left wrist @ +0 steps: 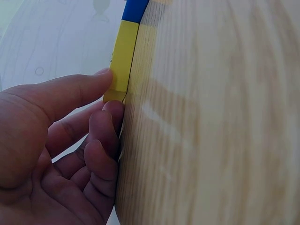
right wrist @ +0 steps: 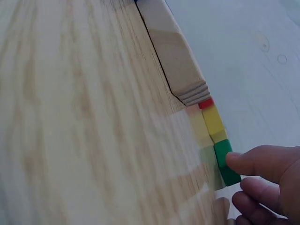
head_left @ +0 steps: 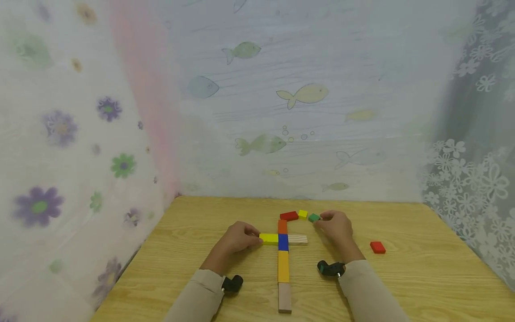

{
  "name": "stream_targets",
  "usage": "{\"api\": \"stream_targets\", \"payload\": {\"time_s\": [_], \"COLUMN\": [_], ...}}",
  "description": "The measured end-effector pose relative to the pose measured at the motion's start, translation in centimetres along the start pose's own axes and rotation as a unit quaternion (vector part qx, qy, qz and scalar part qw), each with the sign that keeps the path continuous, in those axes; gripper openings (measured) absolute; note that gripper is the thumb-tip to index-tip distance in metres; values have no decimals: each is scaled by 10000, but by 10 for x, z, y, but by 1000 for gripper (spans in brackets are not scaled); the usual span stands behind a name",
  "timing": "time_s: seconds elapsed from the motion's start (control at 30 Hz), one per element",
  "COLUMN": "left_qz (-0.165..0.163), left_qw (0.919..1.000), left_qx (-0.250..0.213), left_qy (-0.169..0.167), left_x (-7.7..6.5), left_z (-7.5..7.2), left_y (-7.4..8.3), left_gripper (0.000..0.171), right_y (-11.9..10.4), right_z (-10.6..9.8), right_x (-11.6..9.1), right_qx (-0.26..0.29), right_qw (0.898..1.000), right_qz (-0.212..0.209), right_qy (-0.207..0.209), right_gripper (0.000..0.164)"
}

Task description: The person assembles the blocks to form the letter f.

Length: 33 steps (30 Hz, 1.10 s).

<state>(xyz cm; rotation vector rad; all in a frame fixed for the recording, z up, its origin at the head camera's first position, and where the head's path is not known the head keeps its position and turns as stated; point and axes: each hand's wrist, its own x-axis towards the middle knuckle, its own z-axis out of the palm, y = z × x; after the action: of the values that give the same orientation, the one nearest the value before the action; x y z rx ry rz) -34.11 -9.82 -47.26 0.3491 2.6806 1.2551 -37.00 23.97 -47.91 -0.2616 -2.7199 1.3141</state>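
Note:
Flat on the table lies a cross of wooden blocks around a blue block (head_left: 283, 242). My left hand (head_left: 240, 237) pinches the outer end of the yellow block (head_left: 268, 239), thumb on its side in the left wrist view (left wrist: 121, 58). Opposite it sits a plain wood block (head_left: 297, 239). My right hand (head_left: 337, 227) holds a small green block (head_left: 314, 218) between thumb and fingers. In the right wrist view the green block (right wrist: 227, 161) is beside a small yellow block (right wrist: 213, 123). A dark red block (head_left: 289, 216) continues that curve, above an orange block (head_left: 283, 226).
Below the blue block run a yellow-orange block (head_left: 283, 266) and a pale brown block (head_left: 284, 297). One loose red block (head_left: 377, 247) lies right of my right hand. Patterned curtains (head_left: 297, 170) stand behind the wooden table (head_left: 201, 210) and on both sides.

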Motion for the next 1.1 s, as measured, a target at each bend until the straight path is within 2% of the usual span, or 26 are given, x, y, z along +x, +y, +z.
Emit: {"api": "stream_targets", "payload": {"time_s": [0.2,0.67,1.1], "left_qz": [-6,-55,-46], "left_qw": [10000,10000,10000], "left_qx": [21,20,19], "left_qy": [31,61,33], "left_x": [0,-1,-2], "left_z": [0,0,0], "left_y": [-2,0,3], "left_gripper": [29,30,31], "right_y": [-1,-4,-4], "right_z": [-1,-1,-3], "right_x": [1,4,5], "right_qx": [-121,-341,-651], "right_qw": [9999,9993,9975], "right_qz": [-110,-16,-217], "right_qy": [-52,-148,-179], "right_gripper": [37,34,30]}}
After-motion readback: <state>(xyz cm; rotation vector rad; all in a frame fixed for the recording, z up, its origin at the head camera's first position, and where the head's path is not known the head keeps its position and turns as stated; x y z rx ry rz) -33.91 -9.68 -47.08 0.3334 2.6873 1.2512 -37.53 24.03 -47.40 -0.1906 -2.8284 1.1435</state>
